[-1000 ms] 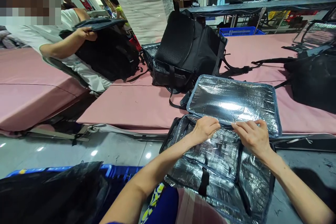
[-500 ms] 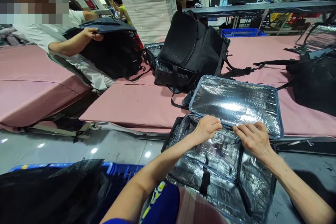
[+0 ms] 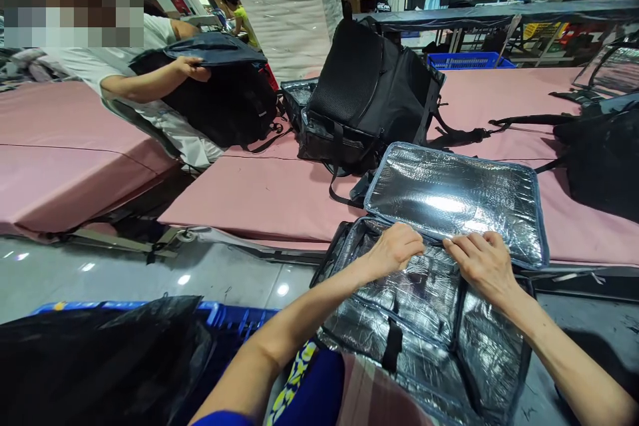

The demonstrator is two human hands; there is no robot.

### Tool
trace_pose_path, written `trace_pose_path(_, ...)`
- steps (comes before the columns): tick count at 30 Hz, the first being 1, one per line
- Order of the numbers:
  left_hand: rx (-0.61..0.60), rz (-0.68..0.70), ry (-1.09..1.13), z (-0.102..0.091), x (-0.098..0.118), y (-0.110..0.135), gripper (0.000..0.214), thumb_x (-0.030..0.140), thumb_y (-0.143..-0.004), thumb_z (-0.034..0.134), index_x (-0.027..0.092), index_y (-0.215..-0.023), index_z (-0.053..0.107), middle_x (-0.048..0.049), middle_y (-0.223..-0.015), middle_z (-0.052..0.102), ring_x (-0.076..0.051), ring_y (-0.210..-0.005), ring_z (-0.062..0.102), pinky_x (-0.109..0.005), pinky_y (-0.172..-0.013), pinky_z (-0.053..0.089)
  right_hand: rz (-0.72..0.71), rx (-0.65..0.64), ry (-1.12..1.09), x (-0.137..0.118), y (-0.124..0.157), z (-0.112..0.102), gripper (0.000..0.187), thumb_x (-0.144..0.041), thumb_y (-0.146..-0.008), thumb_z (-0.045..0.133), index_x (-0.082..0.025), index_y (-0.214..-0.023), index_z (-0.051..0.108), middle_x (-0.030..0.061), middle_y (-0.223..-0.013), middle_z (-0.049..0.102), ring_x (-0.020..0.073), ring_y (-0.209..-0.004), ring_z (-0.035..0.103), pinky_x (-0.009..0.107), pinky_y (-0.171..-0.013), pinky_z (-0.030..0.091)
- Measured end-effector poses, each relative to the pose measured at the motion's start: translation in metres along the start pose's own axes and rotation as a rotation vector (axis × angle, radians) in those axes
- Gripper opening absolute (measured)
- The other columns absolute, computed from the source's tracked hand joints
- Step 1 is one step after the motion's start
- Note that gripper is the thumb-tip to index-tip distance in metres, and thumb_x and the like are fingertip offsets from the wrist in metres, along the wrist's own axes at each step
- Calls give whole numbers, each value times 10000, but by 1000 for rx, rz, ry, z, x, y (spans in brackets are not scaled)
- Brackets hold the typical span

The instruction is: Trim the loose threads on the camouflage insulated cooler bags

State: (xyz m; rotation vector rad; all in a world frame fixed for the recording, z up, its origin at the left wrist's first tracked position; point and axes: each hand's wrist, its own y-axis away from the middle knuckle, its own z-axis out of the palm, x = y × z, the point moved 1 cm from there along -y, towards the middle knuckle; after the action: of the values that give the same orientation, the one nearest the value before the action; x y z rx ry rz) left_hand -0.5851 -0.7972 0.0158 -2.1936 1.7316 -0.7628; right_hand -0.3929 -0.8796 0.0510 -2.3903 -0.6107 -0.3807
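An opened insulated bag (image 3: pixel 419 293) with silver foil lining leans against the table edge in front of my body, its foil-lined lid (image 3: pixel 454 196) folded back onto the tabletop. My left hand (image 3: pixel 398 247) is closed on the bag's rim at the seam below the lid, fingers pinching the edge. A short way to the right, my right hand (image 3: pixel 482 263) grips the same rim, thumb and fingers pressed together. A black strap (image 3: pixel 392 346) lies inside the bag on the foil. The fingertips' undersides are hidden.
Black backpacks stand on the pink table (image 3: pixel 264 193), one (image 3: pixel 364 93) just beyond the lid and another (image 3: pixel 604 153) at right. At left, a co-worker's hand (image 3: pixel 192 68) holds a dark bag lid. A blue crate (image 3: pixel 239 323) with black plastic stands at lower left.
The view has turned slightly, so the surroundings sit a little further right. Both hands keep hold of the bag's rim, with hardly any movement.
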Motion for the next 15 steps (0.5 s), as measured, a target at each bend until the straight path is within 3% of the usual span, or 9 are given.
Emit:
trace_pose_path(3, -215, 28, 75, -4, 10, 31, 218, 208, -896, 452, 183, -766, 625, -8, -750, 632, -125, -753, 545, -252, -727, 379, 40, -5, -34, 3, 5, 3, 156, -107, -868, 499, -161, -933, 630, 22, -850, 667, 147, -742, 471, 327, -681, 266)
trace_pose_path(5, -389, -32, 83, -7, 13, 49, 290, 356, -847, 559, 179, -623, 611, 6, -603, 584, -122, -641, 536, -235, -630, 370, 46, 3, -35, 4, 8, 5, 137, -118, -858, 532, -165, -945, 627, 14, -877, 674, 144, -751, 476, 328, -690, 266)
trace_pose_path(7, -447, -131, 27, -14, 12, 53, 358, 462, -785, 607, 172, -575, 605, 1, -573, 567, -129, -607, 534, -237, -592, 362, 34, 8, -30, 5, 11, 7, 141, -118, -850, 550, -167, -958, 625, 7, -894, 677, 139, -757, 482, 329, -704, 268)
trace_pose_path(10, -239, -332, -54, -27, 8, 33, 267, 413, -856, 532, 192, -790, 665, -26, -785, 630, -152, -765, 568, -254, -671, 388, 23, -1, -36, 5, 12, 8, 150, -128, -851, 554, -169, -979, 622, 3, -916, 678, 134, -760, 488, 332, -715, 271)
trace_pose_path(12, -108, -538, -27, -29, 8, 13, 252, 360, -896, 479, 210, -848, 676, -22, -838, 634, -146, -795, 572, -251, -682, 396, 23, 3, -40, 5, 10, 6, 159, -132, -857, 544, -171, -991, 621, 5, -921, 679, 132, -762, 492, 335, -717, 269)
trace_pose_path(15, -57, -778, 71, -19, 13, -5, 290, 441, -849, 528, 202, -817, 688, -15, -797, 639, -142, -716, 584, -247, -623, 400, 26, 27, -29, 4, 5, 3, 171, -127, -854, 536, -174, -994, 623, 14, -929, 680, 134, -764, 502, 342, -719, 272)
